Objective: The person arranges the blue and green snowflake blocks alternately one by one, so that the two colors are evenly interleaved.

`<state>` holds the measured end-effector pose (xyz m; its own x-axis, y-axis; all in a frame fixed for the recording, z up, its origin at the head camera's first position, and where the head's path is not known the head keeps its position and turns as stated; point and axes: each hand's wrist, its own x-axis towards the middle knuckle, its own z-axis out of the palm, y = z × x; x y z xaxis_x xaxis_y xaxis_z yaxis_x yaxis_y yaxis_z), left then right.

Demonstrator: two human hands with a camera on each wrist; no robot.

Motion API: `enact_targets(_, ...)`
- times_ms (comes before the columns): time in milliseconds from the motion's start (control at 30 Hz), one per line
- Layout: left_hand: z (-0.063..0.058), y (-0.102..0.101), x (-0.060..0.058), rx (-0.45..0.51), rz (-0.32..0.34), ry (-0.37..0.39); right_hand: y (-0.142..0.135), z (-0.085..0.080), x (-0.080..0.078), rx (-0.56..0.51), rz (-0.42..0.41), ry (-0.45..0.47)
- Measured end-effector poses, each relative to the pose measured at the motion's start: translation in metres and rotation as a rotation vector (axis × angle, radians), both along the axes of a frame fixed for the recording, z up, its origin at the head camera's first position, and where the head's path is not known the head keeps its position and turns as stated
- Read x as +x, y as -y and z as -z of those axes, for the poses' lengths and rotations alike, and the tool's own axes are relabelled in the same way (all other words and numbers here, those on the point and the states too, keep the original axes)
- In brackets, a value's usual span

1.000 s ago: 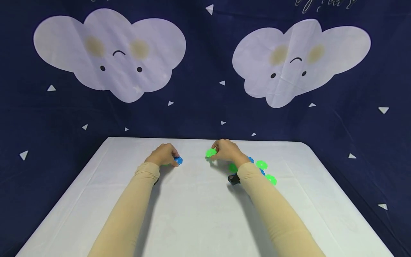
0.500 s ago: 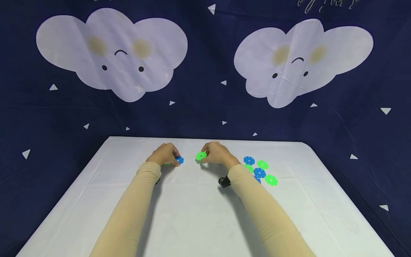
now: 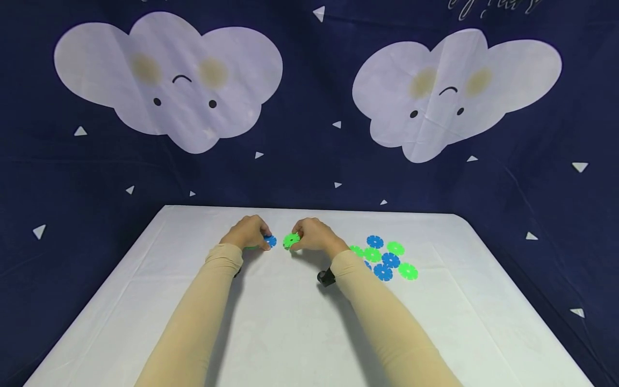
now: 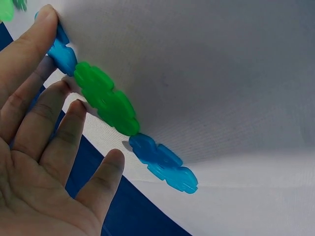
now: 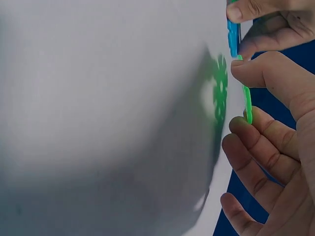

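My left hand (image 3: pixel 246 232) pinches a blue notched plastic disc (image 3: pixel 272 241) between thumb and fingers near the back of the table. In the left wrist view that disc heads a row: a green notched disc (image 4: pixel 106 98) follows it, then another blue disc (image 4: pixel 164 163), edge to edge. Facing it, my right hand (image 3: pixel 316 235) holds a bright green notched disc (image 3: pixel 291 240) by its edge, tilted up above the cloth. A small gap separates the two held discs in the head view. The right wrist view shows the green disc (image 5: pixel 248 103) edge-on beneath the thumb.
To the right of my right hand lie several loose discs, among them a blue disc (image 3: pixel 390 260) and a green disc (image 3: pixel 408 271). A white cloth covers the table (image 3: pixel 290 322). Behind its far edge hangs a dark blue curtain (image 3: pixel 309 177) with printed clouds.
My right hand has moved left with the green disc, towards the blue disc in my left hand. The left hand stays nearly in place. More loose discs show beside the right sleeve.
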<state>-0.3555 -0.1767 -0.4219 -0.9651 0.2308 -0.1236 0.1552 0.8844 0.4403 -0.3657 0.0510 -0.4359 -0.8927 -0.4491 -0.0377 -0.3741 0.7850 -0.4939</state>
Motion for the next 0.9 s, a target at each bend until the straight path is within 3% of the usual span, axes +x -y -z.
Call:
enact_targets(267,0.003,0.002,-0.003,0.011,-0.006,0.013,0.009,0.002,0.002,0.010,-0.009,0.020)
enact_targets(900,0.004,0.002,-0.002,0.009,-0.014,0.018,0.021,0.011,0.001,0.018,0.061,0.042)
